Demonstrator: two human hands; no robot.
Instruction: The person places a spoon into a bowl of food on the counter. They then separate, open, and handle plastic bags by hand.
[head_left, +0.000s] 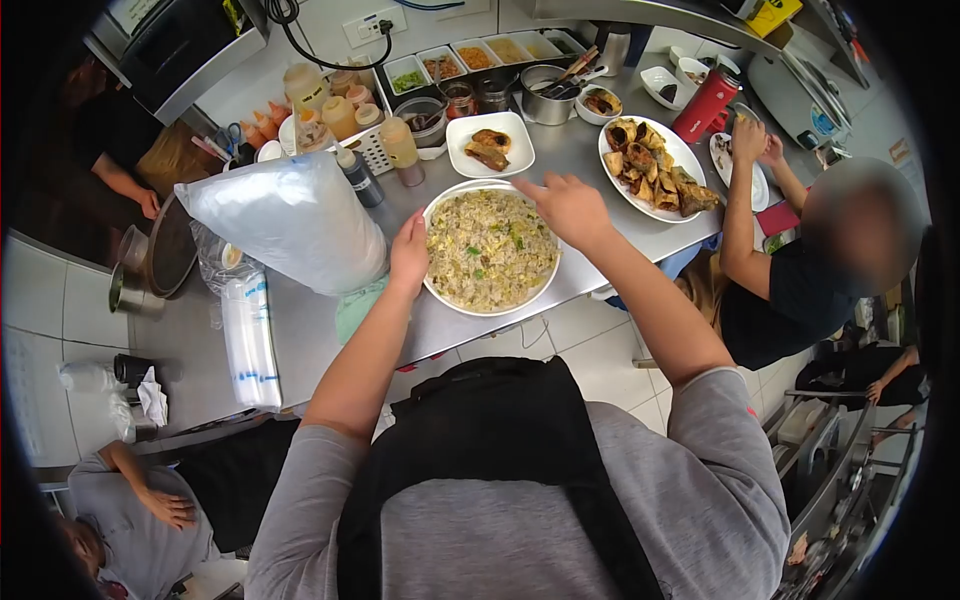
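A round white bowl [548,290] full of fried rice [490,250] with green bits sits at the front edge of the metal counter. My left hand [409,255] grips its left rim, the thumb near the top edge. Over the upper right rim lies my right hand [568,210], its index finger stretched out toward the back rim and the other fingers partly curled. Just behind the bowl is a square white dish [462,135] with two browned pieces [488,150].
Left of the bowl lies a large plastic bag [290,220], with sauce bottles [398,145] behind it. An oval plate of fried rolls [650,170] and a red flask [706,103] are at the right, where a person [765,290] eats. Other people are around the counter.
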